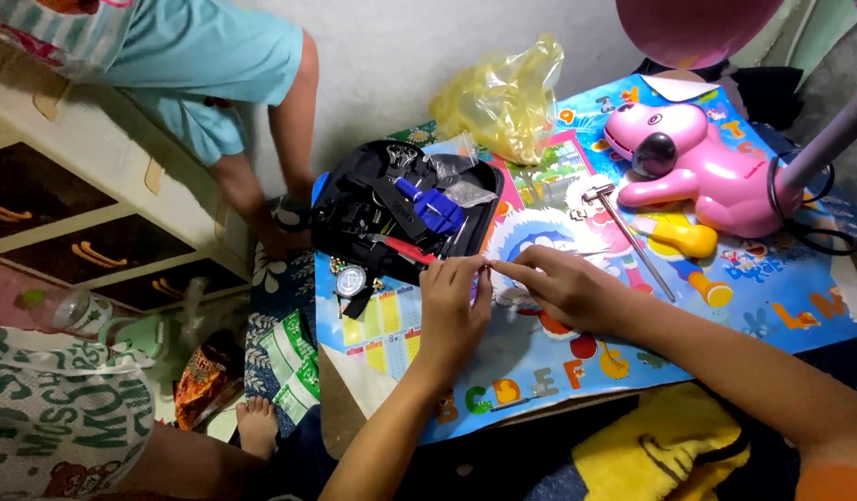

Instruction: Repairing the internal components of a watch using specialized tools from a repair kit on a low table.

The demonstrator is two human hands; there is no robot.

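My left hand [454, 311] and my right hand [563, 286] meet fingertip to fingertip over a small colourful table [540, 366] with a printed picture top. They pinch something tiny between them, too small to make out. Just left of my left hand lies a round watch [351, 280] on the table. Behind it sits an open black tool case [396, 209] holding blue and red tools. A small metal hammer [623, 227] lies to the right of my right hand.
A pink dog-shaped toy lamp [693, 153] and a yellow plastic bag [503, 97] stand at the back of the table. Another person in light blue shorts [201, 74] stands at the left beside wooden drawers [85, 213]. A yellow cloth [665, 445] lies on my lap.
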